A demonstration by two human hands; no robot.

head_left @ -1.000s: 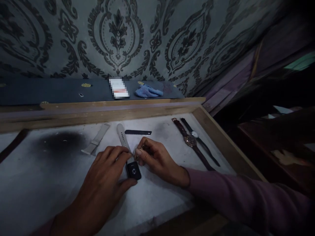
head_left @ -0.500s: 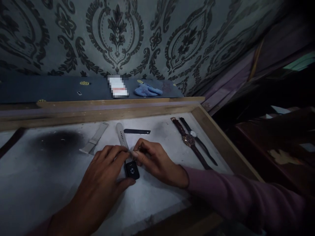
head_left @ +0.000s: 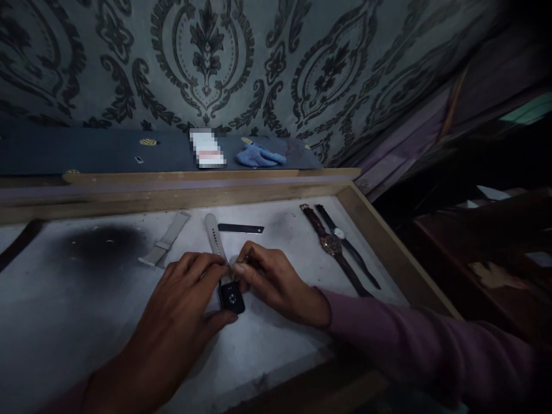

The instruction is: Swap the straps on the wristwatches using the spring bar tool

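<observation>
A black smartwatch point(head_left: 232, 297) lies face down on the white surface, its light strap point(head_left: 213, 234) pointing away from me. My left hand point(head_left: 185, 299) grips the watch, thumb at its near edge and fingertips by the strap joint. My right hand point(head_left: 271, 282) is closed in a pinch just above that joint; something small and thin seems to be between its fingertips, too hidden to name. Behind the hands lies a dark blade-shaped strip point(head_left: 241, 229). A loose grey mesh strap point(head_left: 165, 239) rests to the left.
Two wristwatches, one brown point(head_left: 331, 245) and one black-strapped point(head_left: 340, 233), lie at the right. A wooden rim point(head_left: 375, 236) borders the surface. On the ledge behind are a blue cloth point(head_left: 259, 155) and a blurred white item point(head_left: 207, 148). A dark strap point(head_left: 21, 244) lies far left.
Both hands stay nearly in place at the watch; the right fingers have shifted very slightly. The view has moved a little.
</observation>
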